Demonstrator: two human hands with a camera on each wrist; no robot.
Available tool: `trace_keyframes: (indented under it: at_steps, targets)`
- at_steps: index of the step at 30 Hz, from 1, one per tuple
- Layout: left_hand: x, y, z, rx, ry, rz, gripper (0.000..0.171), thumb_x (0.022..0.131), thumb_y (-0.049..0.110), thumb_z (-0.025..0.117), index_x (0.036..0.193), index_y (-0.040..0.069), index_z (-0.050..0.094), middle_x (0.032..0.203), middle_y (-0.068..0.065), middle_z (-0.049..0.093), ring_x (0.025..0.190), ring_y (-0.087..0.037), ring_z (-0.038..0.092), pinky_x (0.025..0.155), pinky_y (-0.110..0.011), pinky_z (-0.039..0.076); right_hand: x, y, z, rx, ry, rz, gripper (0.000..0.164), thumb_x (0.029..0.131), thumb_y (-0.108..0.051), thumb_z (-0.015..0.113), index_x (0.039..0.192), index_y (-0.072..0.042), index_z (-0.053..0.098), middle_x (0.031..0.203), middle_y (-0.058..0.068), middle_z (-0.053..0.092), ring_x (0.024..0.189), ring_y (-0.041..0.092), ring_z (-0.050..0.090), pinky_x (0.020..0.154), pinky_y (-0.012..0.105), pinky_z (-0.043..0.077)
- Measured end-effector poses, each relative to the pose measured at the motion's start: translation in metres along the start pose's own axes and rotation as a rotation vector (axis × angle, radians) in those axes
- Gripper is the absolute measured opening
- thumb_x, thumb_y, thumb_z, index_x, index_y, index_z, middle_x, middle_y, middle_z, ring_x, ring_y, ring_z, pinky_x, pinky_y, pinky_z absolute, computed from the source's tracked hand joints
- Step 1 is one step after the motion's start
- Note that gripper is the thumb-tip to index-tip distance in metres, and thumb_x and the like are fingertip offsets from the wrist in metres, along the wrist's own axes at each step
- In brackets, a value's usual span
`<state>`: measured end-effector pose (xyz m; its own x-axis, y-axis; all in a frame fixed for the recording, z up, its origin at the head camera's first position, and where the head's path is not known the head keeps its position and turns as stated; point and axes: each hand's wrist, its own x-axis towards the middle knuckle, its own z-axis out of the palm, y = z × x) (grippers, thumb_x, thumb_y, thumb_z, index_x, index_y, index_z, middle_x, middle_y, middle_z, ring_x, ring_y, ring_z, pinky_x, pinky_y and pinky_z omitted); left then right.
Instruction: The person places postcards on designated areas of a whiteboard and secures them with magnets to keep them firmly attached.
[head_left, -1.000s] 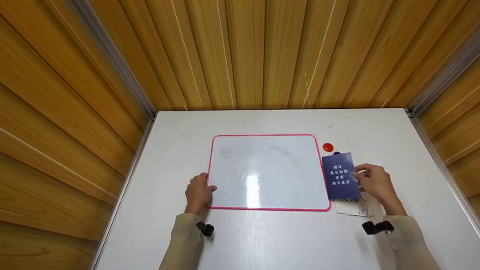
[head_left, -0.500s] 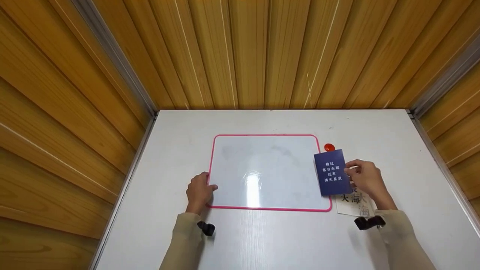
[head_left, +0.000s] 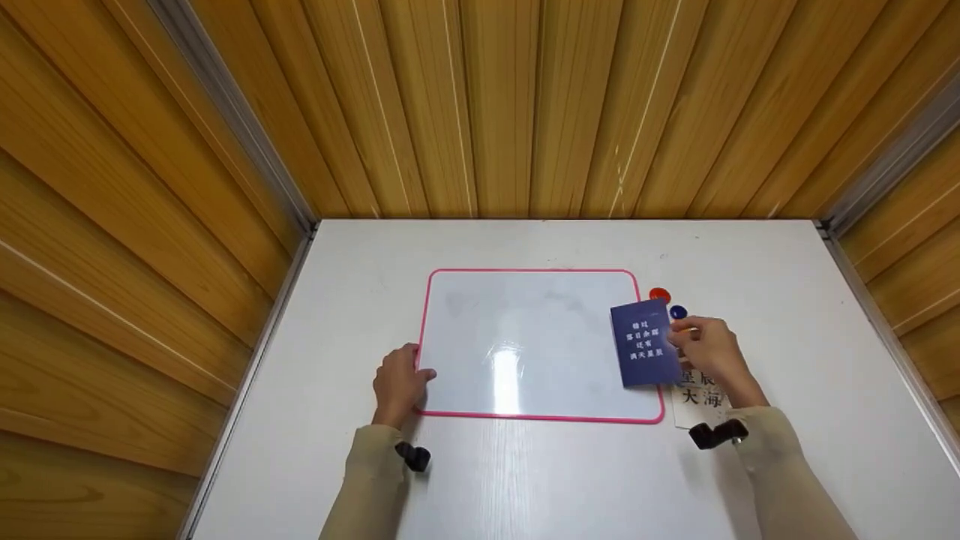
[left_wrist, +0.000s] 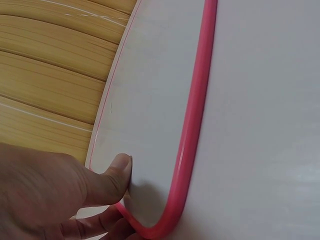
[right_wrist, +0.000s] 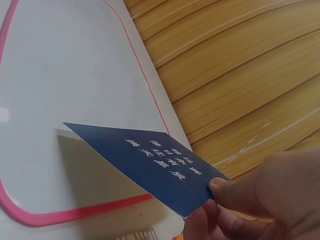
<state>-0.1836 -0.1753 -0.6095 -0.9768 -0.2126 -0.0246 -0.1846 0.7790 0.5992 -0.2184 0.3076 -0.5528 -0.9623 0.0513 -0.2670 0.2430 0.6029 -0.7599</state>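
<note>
At the table (head_left: 570, 476), left hand (head_left: 397, 384) gripping whiteboard (head_left: 529, 341), right hand (head_left: 714, 351) pinching blue card (head_left: 645, 343)

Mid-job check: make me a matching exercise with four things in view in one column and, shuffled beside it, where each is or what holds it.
Things
1. Dark blue rectangular card with white characters
2. White rectangular board with a pink rim
3. Glossy round red disc
4. White sheet with black characters

Places or holds, as the head view shows them
A. Near the board's upper right corner, by a small round blue disc
B. Gripped at its left edge by the left hand
C. By the board's lower right corner
D. Pinched by the right hand

Pairs: 1-D, 2-B, 3-A, 4-C
</note>
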Motion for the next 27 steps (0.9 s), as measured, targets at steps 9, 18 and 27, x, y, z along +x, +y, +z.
trace_keyframes:
  at_steps: [9,18,27]
  targets:
    - [-0.001,-0.001,0.001,-0.005,-0.010,-0.017,0.047,0.083,0.015,0.086,0.125,0.002,0.070,0.104,-0.013,0.072,0.096,-0.032,0.068,0.082,-0.050,0.054,0.015,-0.003,0.017,-0.004,-0.001,0.031,0.032,0.103,-0.013,0.059,0.127,0.009,0.062,0.111,0.026,0.067,0.084,0.023,0.070,0.073,0.035,0.058]
    - [0.000,-0.002,-0.001,-0.015,-0.012,-0.002,0.047,0.084,0.015,0.085,0.127,0.002,0.069,0.106,-0.014,0.071,0.100,-0.034,0.068,0.083,-0.052,0.053,0.024,-0.008,0.030,-0.056,0.029,0.015,0.032,0.102,-0.012,0.061,0.124,0.011,0.063,0.099,0.021,0.068,0.072,0.019,0.067,0.062,0.031,0.057]
    - [-0.001,-0.003,0.000,-0.028,-0.009,0.014,0.046,0.084,0.014,0.085,0.125,0.002,0.069,0.100,-0.011,0.070,0.095,-0.031,0.068,0.079,-0.051,0.054,0.025,-0.007,0.037,-0.102,0.058,-0.041,0.037,0.101,-0.012,0.061,0.133,0.006,0.059,0.093,0.020,0.069,0.065,0.018,0.064,0.054,0.030,0.054]
